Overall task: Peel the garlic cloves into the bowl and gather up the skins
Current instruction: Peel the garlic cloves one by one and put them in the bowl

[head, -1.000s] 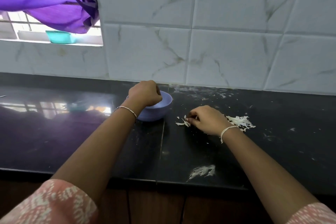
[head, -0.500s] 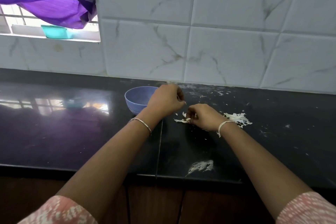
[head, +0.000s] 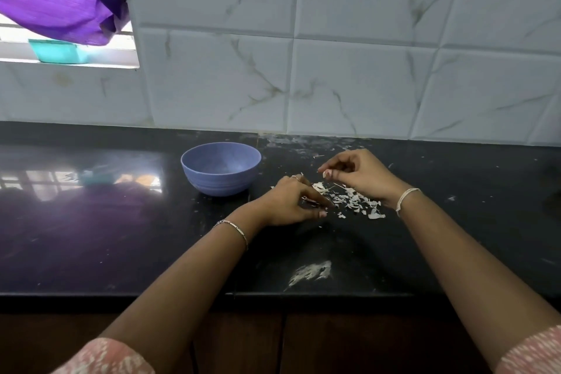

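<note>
A lilac-blue bowl [head: 219, 184] stands on the black counter, left of both hands; I cannot make out what is inside it. A loose heap of white garlic skins [head: 353, 201] lies between my hands. My left hand [head: 290, 203] rests on the counter at the heap's left edge, fingers stretched out flat towards the skins and touching them. My right hand [head: 359, 174] hovers just behind the heap with its fingers curled and the thumb against the forefinger. No skin shows plainly in that hand. No whole cloves are in view.
The black stone counter [head: 121, 237] meets a white tiled wall at the back; its front edge runs below my forearms. A white smear [head: 309, 272] marks the counter near that edge. A teal container [head: 56, 50] sits on the window sill under purple cloth.
My left hand left the bowl and moved right, down onto the skins. My right hand lifted off the skins and drew back to the right, uncovering the heap.
</note>
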